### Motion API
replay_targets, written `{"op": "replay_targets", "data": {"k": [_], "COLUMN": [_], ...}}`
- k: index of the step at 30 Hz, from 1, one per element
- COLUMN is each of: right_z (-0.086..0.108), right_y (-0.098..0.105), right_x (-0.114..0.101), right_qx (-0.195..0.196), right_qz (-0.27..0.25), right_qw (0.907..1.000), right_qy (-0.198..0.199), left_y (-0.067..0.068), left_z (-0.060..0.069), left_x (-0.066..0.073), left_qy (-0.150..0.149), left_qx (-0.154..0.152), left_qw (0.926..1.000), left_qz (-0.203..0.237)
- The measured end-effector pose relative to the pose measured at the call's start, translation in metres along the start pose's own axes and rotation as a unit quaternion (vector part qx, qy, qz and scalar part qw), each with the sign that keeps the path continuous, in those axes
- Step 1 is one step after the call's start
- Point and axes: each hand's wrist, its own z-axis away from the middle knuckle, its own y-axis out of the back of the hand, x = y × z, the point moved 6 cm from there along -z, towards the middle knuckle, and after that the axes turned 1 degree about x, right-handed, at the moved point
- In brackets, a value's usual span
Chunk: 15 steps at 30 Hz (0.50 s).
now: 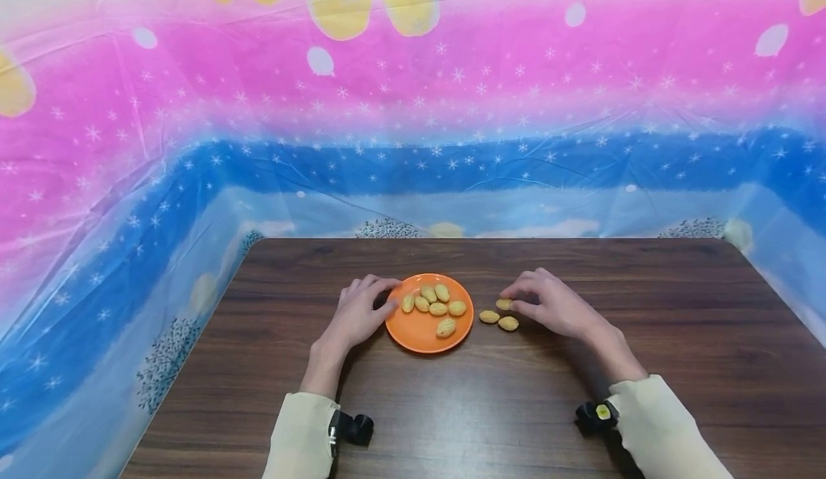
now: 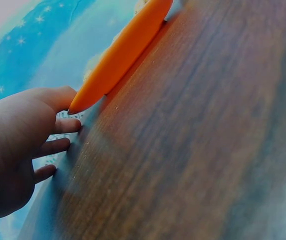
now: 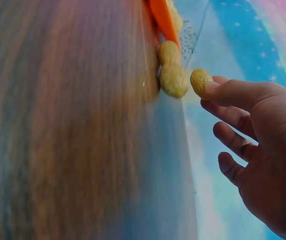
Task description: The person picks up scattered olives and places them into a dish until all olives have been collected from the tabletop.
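An orange plate [image 1: 429, 340] holds several tan nuts in rough oval shells [image 1: 438, 309]. My left hand [image 1: 358, 315] is at the plate's left side, its thumb and forefinger touching the rim and the other fingers spread loosely. In the left wrist view the plate [image 2: 120, 52] appears edge-on by the thumb. Right of the plate, my right hand [image 1: 556, 302] pinches one nut [image 3: 200, 83] between thumb and forefinger. Two more nuts lie on the table beside it, one nearer the plate [image 1: 489, 317] and one below the fingertips [image 1: 508, 323].
A dark wood-grain table [image 1: 452, 421] carries everything. Behind and around it hangs a pink and blue patterned cloth [image 1: 413, 171]. Black wrist cameras sit at both cuffs, the left one [image 1: 358, 429] and the right one [image 1: 595, 418].
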Motion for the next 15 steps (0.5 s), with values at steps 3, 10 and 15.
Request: {"op": "replay_targets", "data": {"k": [3, 10, 15], "right_z": [-0.002, -0.007, -0.011], "right_y": [0.0, -0.006, -0.008], "right_x": [-0.006, -0.017, -0.025], "right_qx": [0.001, -0.007, -0.003], "right_qz": [-0.003, -0.006, -0.008], "right_qw": [1.0, 0.9999, 0.9998], "right_qy": [0.009, 0.012, 0.018], "left_y": [0.0, 0.0, 0.0], "left_z": [0.0, 0.001, 0.0], "left_x": [0.0, 0.0, -0.001], "left_qy": [0.001, 0.003, 0.003], "left_qx": [0.001, 0.0, -0.001], "left_qw": [1.0, 1.0, 1.0], "left_qz": [-0.001, -0.005, -0.006]}}
